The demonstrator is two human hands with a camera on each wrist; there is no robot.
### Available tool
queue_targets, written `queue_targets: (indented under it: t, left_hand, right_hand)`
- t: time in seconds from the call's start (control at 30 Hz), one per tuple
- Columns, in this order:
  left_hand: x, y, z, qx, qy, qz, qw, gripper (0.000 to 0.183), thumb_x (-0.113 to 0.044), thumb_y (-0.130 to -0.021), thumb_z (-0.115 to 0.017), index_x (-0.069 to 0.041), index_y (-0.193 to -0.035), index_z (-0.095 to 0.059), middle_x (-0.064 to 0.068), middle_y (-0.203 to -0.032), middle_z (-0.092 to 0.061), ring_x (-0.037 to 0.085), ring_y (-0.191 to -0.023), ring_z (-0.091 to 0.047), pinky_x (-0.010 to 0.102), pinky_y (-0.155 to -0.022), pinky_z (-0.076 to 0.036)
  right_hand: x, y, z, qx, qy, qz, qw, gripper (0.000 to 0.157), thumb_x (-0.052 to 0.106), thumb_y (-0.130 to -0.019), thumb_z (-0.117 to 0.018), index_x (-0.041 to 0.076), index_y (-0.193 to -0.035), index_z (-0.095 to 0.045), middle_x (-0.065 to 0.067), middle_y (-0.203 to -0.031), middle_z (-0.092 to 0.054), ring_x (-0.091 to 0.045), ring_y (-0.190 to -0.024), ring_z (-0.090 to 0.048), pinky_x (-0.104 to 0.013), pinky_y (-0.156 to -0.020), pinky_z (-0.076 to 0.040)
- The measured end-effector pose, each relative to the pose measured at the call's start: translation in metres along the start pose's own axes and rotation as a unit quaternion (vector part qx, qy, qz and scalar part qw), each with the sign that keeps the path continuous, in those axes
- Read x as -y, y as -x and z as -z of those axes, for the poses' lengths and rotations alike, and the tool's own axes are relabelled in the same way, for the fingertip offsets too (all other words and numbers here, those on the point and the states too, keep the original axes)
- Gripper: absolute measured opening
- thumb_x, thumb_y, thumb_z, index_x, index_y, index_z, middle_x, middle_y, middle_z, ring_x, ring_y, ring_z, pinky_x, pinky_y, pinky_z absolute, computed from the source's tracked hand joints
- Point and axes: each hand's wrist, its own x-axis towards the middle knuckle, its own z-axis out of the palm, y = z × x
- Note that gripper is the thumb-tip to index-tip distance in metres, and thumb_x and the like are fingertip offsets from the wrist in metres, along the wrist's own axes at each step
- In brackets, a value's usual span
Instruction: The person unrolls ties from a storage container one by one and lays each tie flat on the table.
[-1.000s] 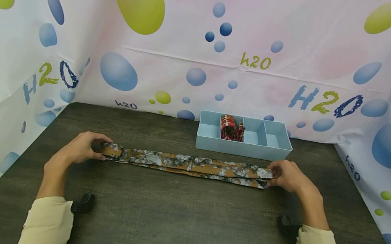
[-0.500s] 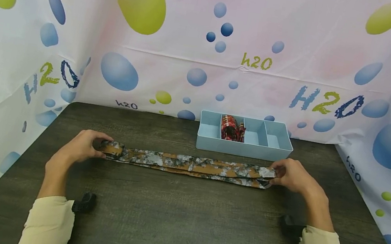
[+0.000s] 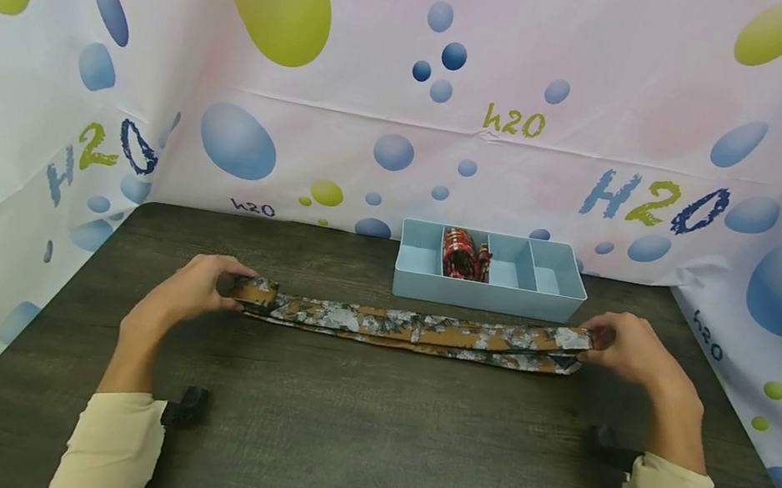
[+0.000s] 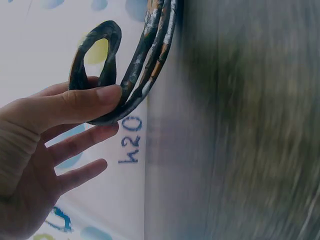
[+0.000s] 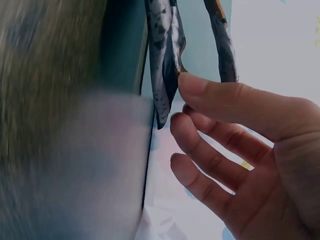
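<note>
A brown floral necktie [image 3: 379,322], folded into several long layers, stretches sideways between both hands. My left hand [image 3: 190,294] pinches its left end, where the cloth turns back in a small loop. In the left wrist view, the thumb and fingers hold this loop [image 4: 95,55] and its layers, while the other fingers spread away. At the right end, my right hand [image 3: 636,352] pinches the necktie between thumb and fingers. In the right wrist view, a pointed tip [image 5: 161,100] hangs beside the fingertips.
Behind the necktie stands a light blue divided box [image 3: 489,297]. A rolled red plaid cloth [image 3: 461,254] lies in one of its compartments. The dark wooden table [image 3: 369,443] ends at a printed sheet [image 3: 352,95] at the back and sides.
Both hands have moved to the right and slightly away from me, carrying the necktie with them. The box and the rolled plaid cloth have stayed in place.
</note>
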Motion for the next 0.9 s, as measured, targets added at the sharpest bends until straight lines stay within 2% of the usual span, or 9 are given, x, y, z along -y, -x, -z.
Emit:
queue_targets:
  t: [0.1, 0.33, 0.57, 0.9]
  left_hand:
    - [-0.005, -0.003, -0.004, 0.0, 0.009, -0.008, 0.9999, 0.046, 0.006, -0.083, -0.083, 0.011, -0.126, -0.067, 0.03, -0.122, -0.067, 0.05, -0.112, -0.063, 0.061, -0.092, -0.054]
    - [-0.007, -0.007, -0.009, 0.007, 0.011, -0.005, 0.9999, 0.046, 0.005, -0.084, -0.082, 0.01, -0.128, -0.067, 0.029, -0.123, -0.067, 0.048, -0.113, -0.062, 0.061, -0.095, -0.052]
    - [-0.003, -0.01, -0.013, 0.015, -0.001, -0.005, 0.9999, 0.047, 0.005, -0.084, -0.082, 0.011, -0.128, -0.066, 0.028, -0.122, -0.067, 0.047, -0.112, -0.062, 0.062, -0.095, -0.052]
    - [-0.002, -0.012, -0.018, 0.034, -0.017, 0.013, 0.9992, 0.051, 0.005, -0.085, -0.081, 0.012, -0.131, -0.063, 0.031, -0.128, -0.064, 0.049, -0.116, -0.061, 0.061, -0.097, -0.052]
  right_hand:
    - [-0.008, 0.002, 0.001, 0.002, 0.0, -0.016, 1.0, 0.038, 0.003, -0.082, -0.084, -0.016, -0.111, -0.068, -0.012, -0.084, -0.069, -0.029, -0.078, -0.065, -0.048, -0.067, -0.055]
    - [-0.023, 0.001, -0.003, 0.014, -0.014, -0.035, 0.999, 0.037, 0.003, -0.081, -0.085, -0.014, -0.108, -0.068, -0.011, -0.083, -0.067, -0.025, -0.077, -0.063, -0.043, -0.066, -0.054]
    - [-0.025, 0.0, -0.007, 0.032, -0.023, -0.036, 0.999, 0.037, 0.003, -0.08, -0.086, -0.015, -0.107, -0.068, -0.014, -0.086, -0.067, -0.027, -0.079, -0.065, -0.046, -0.069, -0.055]
    - [-0.026, -0.003, -0.012, 0.045, -0.014, -0.043, 0.998, 0.033, 0.002, -0.08, -0.085, -0.013, -0.105, -0.069, -0.009, -0.083, -0.064, -0.023, -0.077, -0.059, -0.041, -0.068, -0.051]
